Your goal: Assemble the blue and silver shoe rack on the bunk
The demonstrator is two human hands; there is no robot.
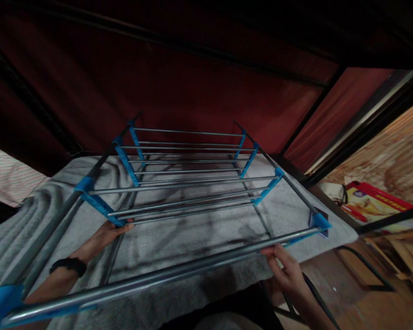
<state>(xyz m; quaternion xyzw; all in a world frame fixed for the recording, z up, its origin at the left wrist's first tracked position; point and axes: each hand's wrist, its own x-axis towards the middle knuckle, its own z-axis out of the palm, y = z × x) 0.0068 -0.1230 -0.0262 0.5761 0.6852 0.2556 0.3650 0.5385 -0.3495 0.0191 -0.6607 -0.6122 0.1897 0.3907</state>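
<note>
A rack of grey metal tubes [192, 187] joined by blue plastic side pieces [98, 201] lies on a grey blanket; it looks like a shoe rack. My left hand [106, 236], with a black band on the wrist, reaches inside the frame. Its fingers close around the lower end of a blue side piece, where a cross tube meets it. At the near side, my right hand [285, 266] grips the front tubes [179, 270] close to their right end, thumb and fingers pressed on the metal. Part of my left forearm is hidden behind the front tubes.
The blanket [296, 247] covers a bed-like surface. Dark red cloth [192, 91] hangs behind it between dark metal bars. A small dark flat object [321, 224] lies at the rack's right front corner. A red and yellow box [371, 201] and wooden pieces [402, 256] are at the right.
</note>
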